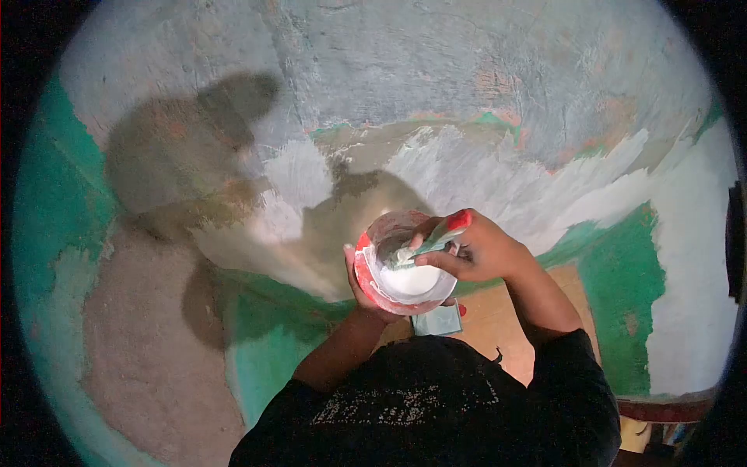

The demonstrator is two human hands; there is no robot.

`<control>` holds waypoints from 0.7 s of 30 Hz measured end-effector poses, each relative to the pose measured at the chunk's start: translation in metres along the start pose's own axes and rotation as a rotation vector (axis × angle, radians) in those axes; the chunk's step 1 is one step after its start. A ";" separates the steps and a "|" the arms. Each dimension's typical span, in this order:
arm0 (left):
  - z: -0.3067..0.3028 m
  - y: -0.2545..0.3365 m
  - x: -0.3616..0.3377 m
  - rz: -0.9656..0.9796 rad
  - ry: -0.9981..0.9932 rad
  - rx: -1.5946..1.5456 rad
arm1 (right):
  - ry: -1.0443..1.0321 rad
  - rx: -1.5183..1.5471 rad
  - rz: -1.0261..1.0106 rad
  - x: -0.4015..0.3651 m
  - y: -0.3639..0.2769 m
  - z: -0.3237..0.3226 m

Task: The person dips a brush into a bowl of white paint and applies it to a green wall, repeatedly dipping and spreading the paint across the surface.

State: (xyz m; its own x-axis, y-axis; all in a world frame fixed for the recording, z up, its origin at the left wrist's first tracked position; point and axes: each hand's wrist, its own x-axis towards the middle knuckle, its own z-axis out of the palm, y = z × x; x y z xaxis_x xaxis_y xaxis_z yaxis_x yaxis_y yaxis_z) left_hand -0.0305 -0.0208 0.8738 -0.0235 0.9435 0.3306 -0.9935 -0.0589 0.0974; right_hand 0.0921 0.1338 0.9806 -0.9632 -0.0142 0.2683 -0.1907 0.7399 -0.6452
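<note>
My left hand (362, 292) is wrapped round the side of a round bowl (366, 282) with a red rim. White paint (412, 283) lies in the bottom, and white smears coat the inner wall. In my right hand (484, 251) is a paintbrush (442, 240) with a pale green handle and a red end. Its bristles, covered in white, point down into the bowl and are at or near the paint. Both hands are in front of my chest.
A patchy wall (498, 167) with grey, white and green areas stands ahead. Below the bowl is a pale box-like thing (437, 321) by an orange-tan surface (490, 331). A dark red edge (665, 411) with objects under it lies at lower right.
</note>
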 end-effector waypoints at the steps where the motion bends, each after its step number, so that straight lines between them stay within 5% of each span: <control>1: -0.001 0.001 0.001 -0.002 -0.001 0.043 | 0.121 0.118 -0.031 -0.001 0.005 0.000; 4: -0.002 0.002 0.001 0.000 0.006 0.163 | 0.501 0.622 -0.122 -0.002 0.022 0.004; 7: 0.003 0.002 0.003 0.017 -0.043 0.190 | 0.740 1.210 0.029 0.000 0.040 0.009; 10: 0.004 0.004 -0.001 0.033 0.030 0.167 | 0.842 1.423 0.233 0.001 0.048 0.021; 13: 0.012 0.002 -0.002 0.095 0.000 -0.027 | 0.806 1.573 0.276 -0.002 0.064 0.031; 16: 0.002 0.004 -0.006 0.115 0.141 0.091 | 0.861 1.625 0.288 -0.002 0.065 0.044; 21: -0.003 0.008 -0.009 0.146 0.108 0.164 | 1.037 1.637 0.266 -0.010 0.064 0.065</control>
State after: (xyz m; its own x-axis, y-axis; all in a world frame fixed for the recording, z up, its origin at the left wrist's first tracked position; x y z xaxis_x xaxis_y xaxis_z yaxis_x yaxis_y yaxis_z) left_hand -0.0391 -0.0283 0.8686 -0.1863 0.9500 0.2505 -0.9474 -0.2412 0.2102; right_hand 0.0771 0.1372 0.8904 -0.6435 0.7614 -0.0778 -0.6341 -0.5873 -0.5031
